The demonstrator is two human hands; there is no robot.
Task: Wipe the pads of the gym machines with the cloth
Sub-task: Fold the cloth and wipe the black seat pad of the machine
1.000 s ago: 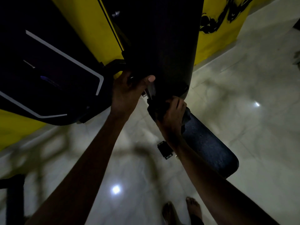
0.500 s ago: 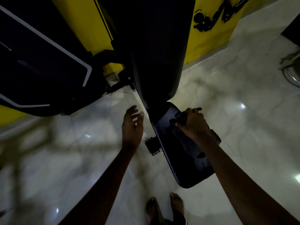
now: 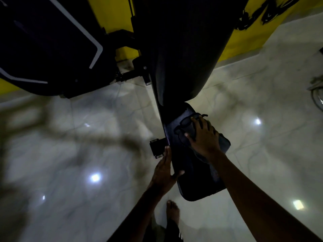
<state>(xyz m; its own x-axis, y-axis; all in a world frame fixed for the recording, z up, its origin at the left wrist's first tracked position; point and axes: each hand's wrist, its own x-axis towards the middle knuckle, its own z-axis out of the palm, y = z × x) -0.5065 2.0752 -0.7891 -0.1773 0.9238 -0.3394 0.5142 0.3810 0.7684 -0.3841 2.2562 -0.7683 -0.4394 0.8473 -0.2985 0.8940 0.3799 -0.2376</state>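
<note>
A black seat pad (image 3: 197,180) of a gym bench lies low in the middle, below the tall black back pad (image 3: 183,49). A dark grey cloth (image 3: 224,143) is spread on the seat pad's upper part. My right hand (image 3: 204,137) presses flat on the cloth with its fingers spread. My left hand (image 3: 164,170) rests against the seat pad's left edge, fingers straight along the side and thumb on top of the pad.
Glossy pale marble floor (image 3: 87,154) surrounds the bench, with light reflections. A black machine shroud (image 3: 49,49) with white trim stands at the upper left before a yellow wall (image 3: 113,13). A black bracket (image 3: 156,147) juts from the bench's left. My bare foot (image 3: 172,212) is below.
My right hand has flattened from gripping the bunched cloth to pressing it spread on the seat pad. My left hand came down from the back pad's edge to the seat pad's left side.
</note>
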